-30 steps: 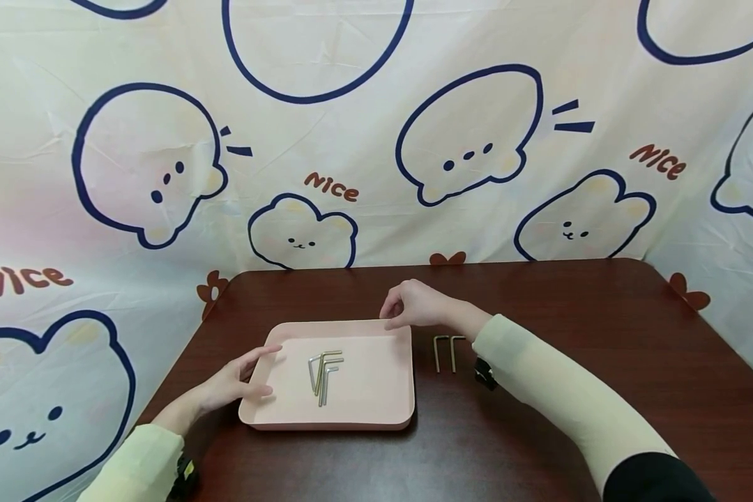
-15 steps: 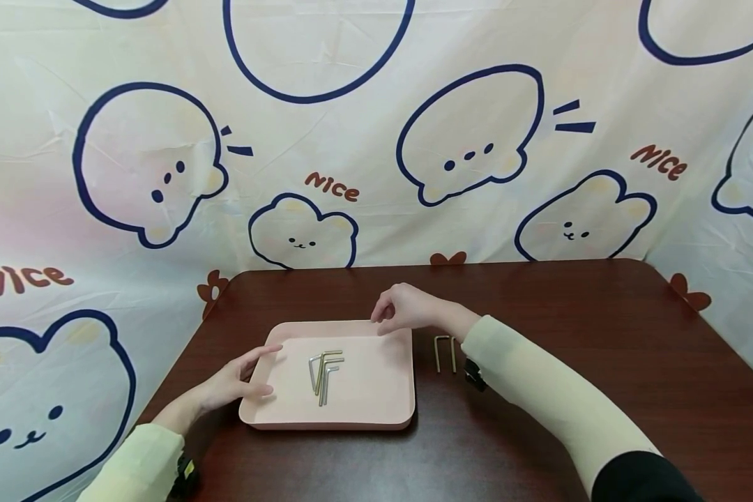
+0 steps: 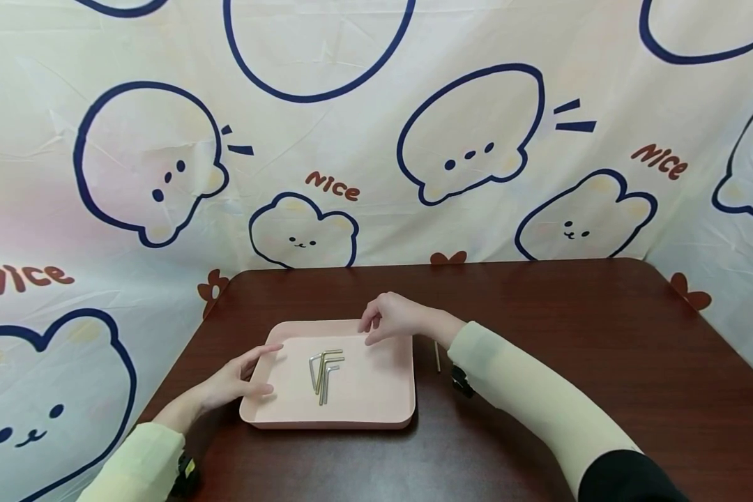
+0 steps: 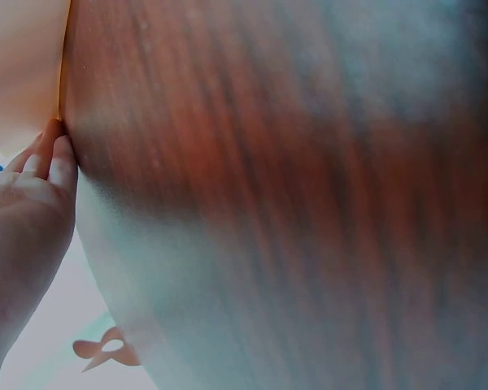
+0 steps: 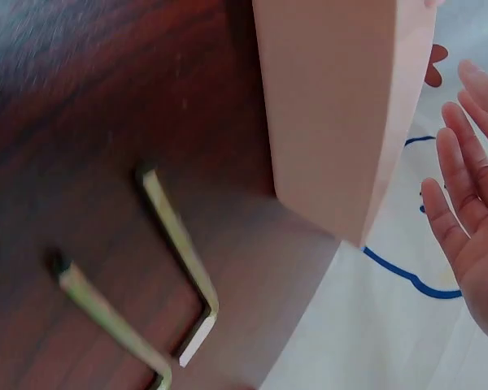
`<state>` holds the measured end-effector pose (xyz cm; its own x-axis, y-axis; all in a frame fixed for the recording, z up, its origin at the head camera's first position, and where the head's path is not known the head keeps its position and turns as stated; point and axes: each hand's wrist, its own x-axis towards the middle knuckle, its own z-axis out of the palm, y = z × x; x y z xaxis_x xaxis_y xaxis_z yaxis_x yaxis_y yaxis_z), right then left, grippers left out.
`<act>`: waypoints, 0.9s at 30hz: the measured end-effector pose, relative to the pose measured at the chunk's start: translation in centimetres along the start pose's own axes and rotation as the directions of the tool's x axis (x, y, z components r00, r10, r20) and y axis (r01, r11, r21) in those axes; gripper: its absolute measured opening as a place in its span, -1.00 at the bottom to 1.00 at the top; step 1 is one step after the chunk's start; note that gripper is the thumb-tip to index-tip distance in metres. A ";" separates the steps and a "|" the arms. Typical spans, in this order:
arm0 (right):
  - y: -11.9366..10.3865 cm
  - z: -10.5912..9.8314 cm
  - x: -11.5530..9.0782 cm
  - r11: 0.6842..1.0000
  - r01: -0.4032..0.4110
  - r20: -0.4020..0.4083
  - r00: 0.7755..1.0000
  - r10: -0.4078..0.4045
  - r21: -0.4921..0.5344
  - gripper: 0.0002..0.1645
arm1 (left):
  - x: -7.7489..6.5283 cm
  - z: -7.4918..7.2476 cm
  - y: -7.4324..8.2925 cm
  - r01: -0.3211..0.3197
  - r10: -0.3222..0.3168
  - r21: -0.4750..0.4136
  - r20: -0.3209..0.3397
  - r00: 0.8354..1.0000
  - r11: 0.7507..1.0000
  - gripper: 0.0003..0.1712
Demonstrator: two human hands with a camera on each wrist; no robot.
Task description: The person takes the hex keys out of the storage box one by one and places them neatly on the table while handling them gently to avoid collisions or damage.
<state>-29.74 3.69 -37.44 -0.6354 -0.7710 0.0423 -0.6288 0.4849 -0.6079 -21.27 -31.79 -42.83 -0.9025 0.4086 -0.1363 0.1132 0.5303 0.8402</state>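
A shallow pink tray (image 3: pixel 376 394) rests on the brown table, with several L-shaped hex keys (image 3: pixel 319 376), gold and silver, lying bunched left of its middle. My left hand (image 3: pixel 226 383) holds the tray's left side, thumb and forefinger over the rim and the other fingers along the outer wall. Over the tray's back right part hovers my right hand (image 3: pixel 397 317), fingers loosely bent, with nothing seen between them. To the right of the tray lie two gold hex keys (image 5: pixel 179 244); in the head view the right sleeve hides most of them.
The dark wooden table (image 3: pixel 539 314) runs back to a printed cloth (image 3: pixel 376 230) that hangs behind and at both sides. Each wrist carries a black camera (image 3: pixel 461 382).
My right hand has moved left and slightly toward me, from the tray's back right corner to over its inside. Its sleeve now covers more of the loose hex keys. The left hand stays put.
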 end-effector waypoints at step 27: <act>-0.9 5.9 1.6 0.998 0.025 0.107 0.994 -0.031 0.060 -0.68 | -0.1 0.0 0.1 0.004 -0.004 0.027 -0.008 1.000 1.000 -0.09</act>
<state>-27.53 -0.43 -41.52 -0.5635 -0.8257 -0.0240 -0.6166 0.4398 -0.6530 -21.21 -31.77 -42.78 -0.9061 0.4006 -0.1357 0.1204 0.5518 0.8252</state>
